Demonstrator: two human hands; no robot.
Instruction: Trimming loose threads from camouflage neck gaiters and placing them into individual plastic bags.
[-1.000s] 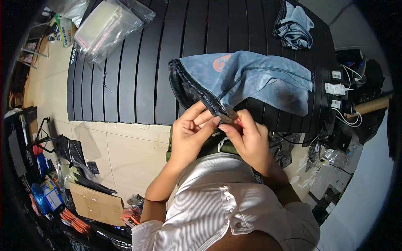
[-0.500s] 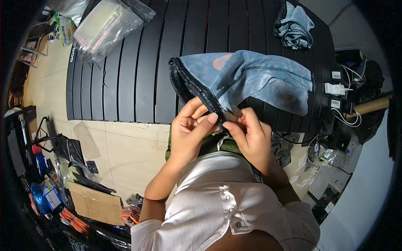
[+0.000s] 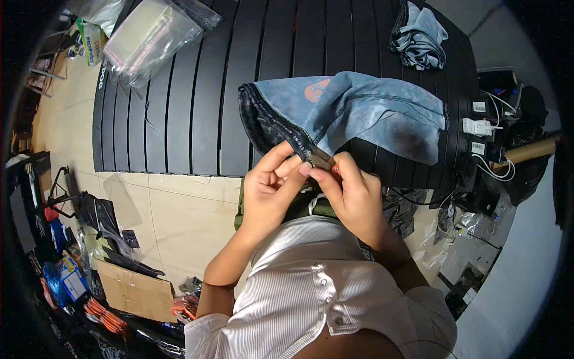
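A blue-grey mottled garment (image 3: 382, 113) with a round orange print and a black band (image 3: 278, 113) along its open edge lies across the near part of the slatted black table. My left hand (image 3: 272, 182) pinches the lower end of that band between thumb and fingers. Close against it, my right hand (image 3: 359, 194) is closed at the same edge, thumb tip almost touching the left thumb. A small brownish flat piece (image 3: 323, 159) shows between the hands, with a speck of red by the right fingers; what it is I cannot make out.
On the black table (image 3: 179, 119), clear plastic bags (image 3: 152, 39) lie far left and another bunched blue garment (image 3: 421, 39) far right. White plugs and cables (image 3: 478, 126) are beside the right edge. A cardboard piece (image 3: 137, 290) and packages are on the floor, lower left.
The hands have drawn closer together at the band's end. The band has turned slightly, and more of the brownish piece shows between the fingers.
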